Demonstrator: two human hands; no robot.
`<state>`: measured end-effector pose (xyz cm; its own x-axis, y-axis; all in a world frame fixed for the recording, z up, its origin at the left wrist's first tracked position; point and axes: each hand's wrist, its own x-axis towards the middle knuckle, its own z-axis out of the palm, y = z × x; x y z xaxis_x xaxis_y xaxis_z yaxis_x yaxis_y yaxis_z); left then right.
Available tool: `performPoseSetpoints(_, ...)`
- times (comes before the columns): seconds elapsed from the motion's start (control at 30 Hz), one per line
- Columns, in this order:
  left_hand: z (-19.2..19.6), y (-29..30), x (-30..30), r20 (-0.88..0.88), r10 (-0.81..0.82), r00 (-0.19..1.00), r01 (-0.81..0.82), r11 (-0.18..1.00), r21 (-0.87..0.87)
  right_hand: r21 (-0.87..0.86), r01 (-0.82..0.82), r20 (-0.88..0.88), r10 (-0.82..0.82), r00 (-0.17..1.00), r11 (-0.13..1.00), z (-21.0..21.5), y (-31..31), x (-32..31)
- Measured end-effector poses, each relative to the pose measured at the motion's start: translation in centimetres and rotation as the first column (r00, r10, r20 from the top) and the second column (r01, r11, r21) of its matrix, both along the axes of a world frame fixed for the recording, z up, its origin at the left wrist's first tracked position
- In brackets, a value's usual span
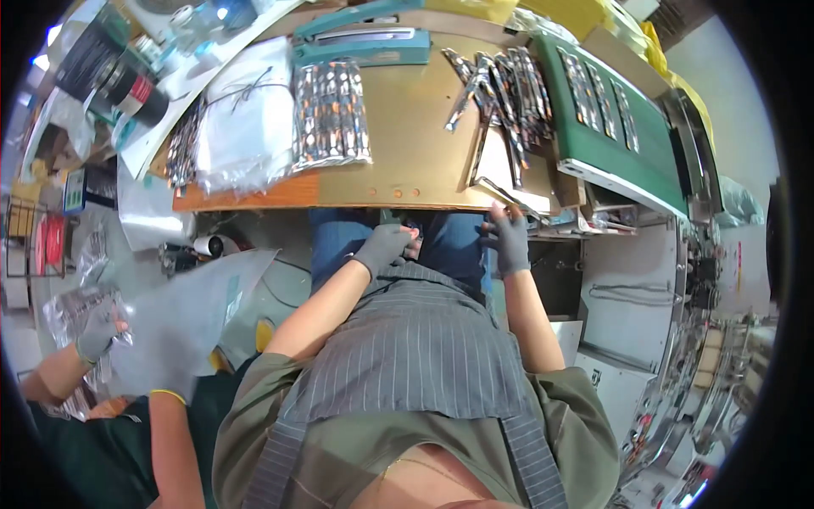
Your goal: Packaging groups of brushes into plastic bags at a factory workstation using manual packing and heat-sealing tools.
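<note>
A wooden worktable [398, 127] carries a stack of silvery sachets [331, 114] near its front left edge. At its front right corner the gloved right hand [511, 240] grips flat silvery packets [507, 197]. The gloved left hand [384, 246], loosely curled and holding nothing, rests on the lap below the front edge.

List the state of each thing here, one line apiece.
Left hand: gloved, resting on the lap, holding nothing visible.
Right hand: gloved, at the table edge, touching a silver packet.
Loose silver packets: scattered on the table.
Stacked silver packets: lying flat.
Teal sealer: arm down.
Green conveyor: carrying packets.
</note>
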<state>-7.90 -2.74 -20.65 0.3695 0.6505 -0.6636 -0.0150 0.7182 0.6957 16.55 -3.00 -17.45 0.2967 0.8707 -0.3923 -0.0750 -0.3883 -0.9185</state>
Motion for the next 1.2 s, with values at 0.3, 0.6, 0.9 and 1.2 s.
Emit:
performPoseSetpoints(0.3, 1.4, 3.2, 4.1, 0.075, -0.16, 0.984, 0.172, 0.967, -0.189, -0.399, 0.123, -0.184, -0.21, 0.96, 0.909, -3.7, 1.9, 6.1)
performPoseSetpoints(0.6, 7.4, 1.8, 7.6, 0.031, -0.417, 0.908, 0.387, 0.865, 0.32, 0.182, -0.074, -0.085, 0.091, 0.992, 0.98, 6.5, -0.8, 2.2)
performPoseSetpoints(0.9, 11.5, -0.8, 6.7, -0.185, 0.141, 0.973, 0.089, 0.51, 0.855, 0.413, -0.363, 0.758, -0.095, 0.645, 0.835, 13.6, 3.7, 3.5)
performPoseSetpoints(1.2, 14.3, -0.1, 5.1, 0.493, -0.078, 0.867, 0.06, 0.997, 0.053, 0.245, -0.586, 0.083, 0.585, 0.807, 0.773, 7.9, 1.7, -0.6)
